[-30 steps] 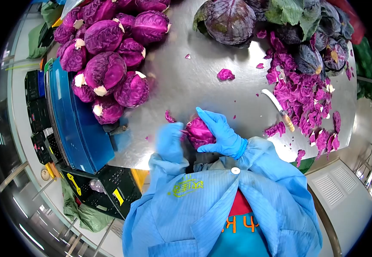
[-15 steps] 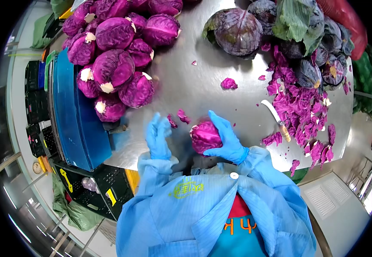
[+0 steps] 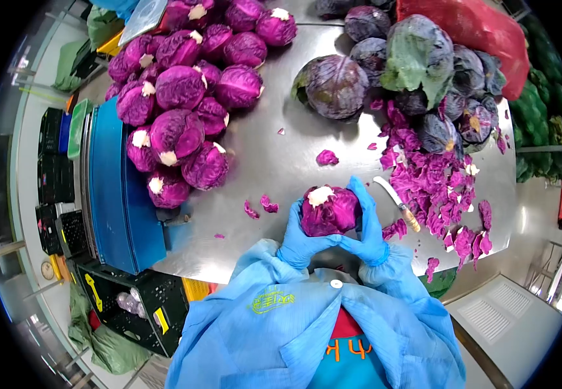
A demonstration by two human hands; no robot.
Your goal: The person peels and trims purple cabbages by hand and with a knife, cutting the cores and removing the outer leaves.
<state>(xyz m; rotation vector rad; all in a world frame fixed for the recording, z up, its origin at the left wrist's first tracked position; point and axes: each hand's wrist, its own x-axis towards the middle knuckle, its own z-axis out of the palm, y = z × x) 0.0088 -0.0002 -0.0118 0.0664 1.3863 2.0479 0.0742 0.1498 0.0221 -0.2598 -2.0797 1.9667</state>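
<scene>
A peeled red cabbage (image 3: 332,215) is held between both my blue-gloved hands above the near part of the steel table (image 3: 261,162). Its pale cut stem points up and away from me. My left hand (image 3: 301,241) wraps its left and lower side. On the right side, my right hand (image 3: 368,227) cups it with the fingers reaching upward. Just right of that hand lies a knife (image 3: 397,204) with a curved white blade and a brown handle. Small purple leaf scraps (image 3: 268,203) lie to the left of my hands.
Several peeled cabbages (image 3: 180,87) are piled at the back left. Untrimmed dark cabbages (image 3: 338,87) sit at the back right beside a red mesh sack (image 3: 469,39). Torn purple leaves (image 3: 433,185) heap on the right. Blue panels (image 3: 122,188) and a black crate (image 3: 138,301) stand left of the table.
My left hand, raised apart at the left before, has come in onto the cabbage. The cabbage has turned so its stem faces up. The whole view has shifted somewhat.
</scene>
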